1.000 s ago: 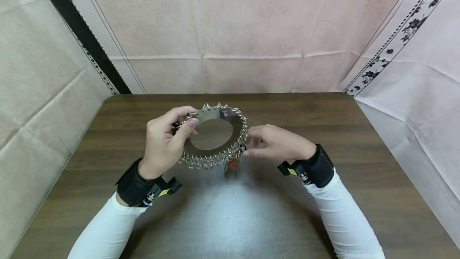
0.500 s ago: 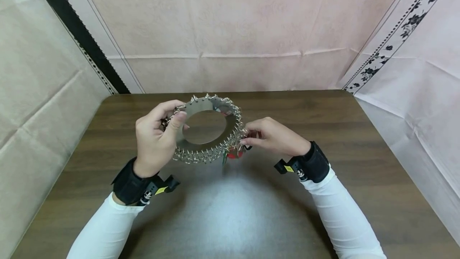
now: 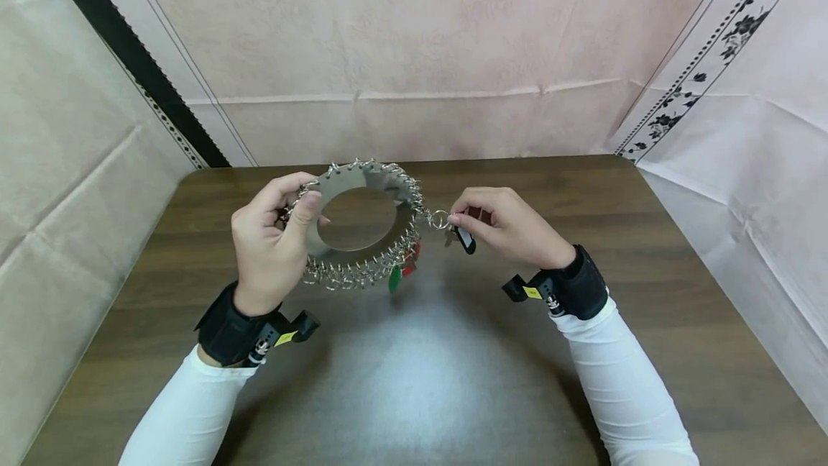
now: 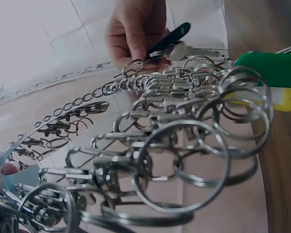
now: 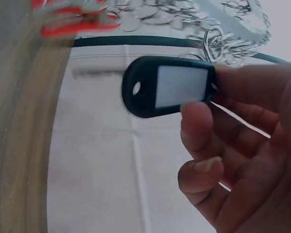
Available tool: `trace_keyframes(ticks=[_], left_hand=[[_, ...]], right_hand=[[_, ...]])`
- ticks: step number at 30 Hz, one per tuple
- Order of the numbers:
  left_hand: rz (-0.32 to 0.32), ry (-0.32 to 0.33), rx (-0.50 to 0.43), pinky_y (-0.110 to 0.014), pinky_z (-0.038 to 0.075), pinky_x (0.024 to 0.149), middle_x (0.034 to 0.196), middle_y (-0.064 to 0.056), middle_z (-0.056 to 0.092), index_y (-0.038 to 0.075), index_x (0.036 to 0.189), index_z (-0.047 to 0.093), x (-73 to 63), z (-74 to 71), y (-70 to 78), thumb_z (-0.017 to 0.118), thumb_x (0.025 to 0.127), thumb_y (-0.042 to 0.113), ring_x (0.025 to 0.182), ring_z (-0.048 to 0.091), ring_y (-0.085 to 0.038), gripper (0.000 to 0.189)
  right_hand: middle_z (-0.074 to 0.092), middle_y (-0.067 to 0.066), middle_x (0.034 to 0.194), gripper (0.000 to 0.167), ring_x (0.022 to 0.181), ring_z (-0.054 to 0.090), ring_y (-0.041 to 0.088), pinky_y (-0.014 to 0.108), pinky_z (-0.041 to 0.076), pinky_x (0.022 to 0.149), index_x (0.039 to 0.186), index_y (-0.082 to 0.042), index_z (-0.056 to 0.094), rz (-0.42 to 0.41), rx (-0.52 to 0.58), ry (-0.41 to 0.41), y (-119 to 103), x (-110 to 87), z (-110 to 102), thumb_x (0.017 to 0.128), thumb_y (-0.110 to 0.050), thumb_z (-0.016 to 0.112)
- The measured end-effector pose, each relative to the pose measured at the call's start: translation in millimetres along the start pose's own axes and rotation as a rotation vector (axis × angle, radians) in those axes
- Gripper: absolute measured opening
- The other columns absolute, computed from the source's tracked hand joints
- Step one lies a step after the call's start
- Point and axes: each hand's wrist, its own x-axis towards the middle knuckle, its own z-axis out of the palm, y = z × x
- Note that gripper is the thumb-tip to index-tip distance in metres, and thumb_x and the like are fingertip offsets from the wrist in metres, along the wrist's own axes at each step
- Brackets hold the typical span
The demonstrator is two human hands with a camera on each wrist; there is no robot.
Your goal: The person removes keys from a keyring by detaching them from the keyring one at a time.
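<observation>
Your left hand [image 3: 272, 239] has its grip clamped round the left rim of the metal hoop [image 3: 339, 183], held tilted above the worktop [image 3: 414, 394]. Your right hand [image 3: 517, 225] has its grip pinched on a split ring [image 3: 439, 229] at the hoop's right edge, a black tag [image 5: 169, 86] just below your fingertips; a green tag [image 3: 395, 279] hangs at the hoop's lower right.

Hoop [image 4: 28, 176], edge lined with rings [image 4: 227, 158]; green tag [image 4: 271, 69], yellow tag [image 4: 287, 100] adjacent; right hand [image 4: 135, 31] holds black tag [image 4: 170, 40], key [image 4: 180, 50] beside.

There are 2 hands [image 3: 274, 243] [image 3: 511, 225], 1 hoop [image 3: 405, 218], 1 black tag [image 5: 169, 87] (1 table [image 3: 414, 380]).
</observation>
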Motion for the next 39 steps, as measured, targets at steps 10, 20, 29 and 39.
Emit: trace_keyframes(ticks=[10,20,29,39], left_hand=[[-0.024,-0.022,0.031,-0.015,0.046,0.054,0.082,0.025,0.066,-0.011,0.106,0.067,-1.8,2.1,-8.0,0.065,0.099,0.011,0.066,0.064,0.002,0.023],[-0.055,-0.069,0.062,-0.015,0.049,0.055,0.084,0.023,0.065,-0.009,0.109,0.067,-3.8,4.8,-12.6,0.063,0.100,0.008,0.066,0.064,0.003,0.019],[-0.088,-0.148,0.128,-0.014,0.042,0.050,0.077,-0.017,0.070,-0.006,0.110,0.068,-5.3,6.8,-19.3,0.063,0.098,0.001,0.067,0.064,0.005,0.015],[-0.136,-0.318,0.263,-0.018,0.034,0.052,0.070,-0.005,0.066,0.001,0.106,0.067,-11.0,10.4,-31.8,0.072,0.094,0.010,0.055,0.044,-0.006,0.016]], right_hand=[[0.058,0.005,0.079,0.005,0.062,0.045,0.016,0.025,0.037,0.054,0.100,-0.006,0.064,0.028,0.086,0.098,-4,-2.7,-10,0.102,-0.007,0.060],[0.071,0.011,0.092,0.007,0.071,0.059,0.014,0.022,0.044,0.059,0.101,0.000,0.063,-0.019,0.182,0.139,-7,-1.7,-13,0.102,-0.002,0.057],[0.060,0.009,0.086,0.003,0.067,0.054,0.012,0.022,0.045,0.055,0.098,0.001,0.061,-0.008,0.183,0.208,-14,-4.8,-12,0.100,0.003,0.058],[0.058,-0.003,0.083,0.005,0.061,0.049,0.008,0.018,0.042,0.054,0.095,0.009,0.060,-0.084,0.190,0.386,-21,-7.1,-13,0.098,0.005,0.060]])
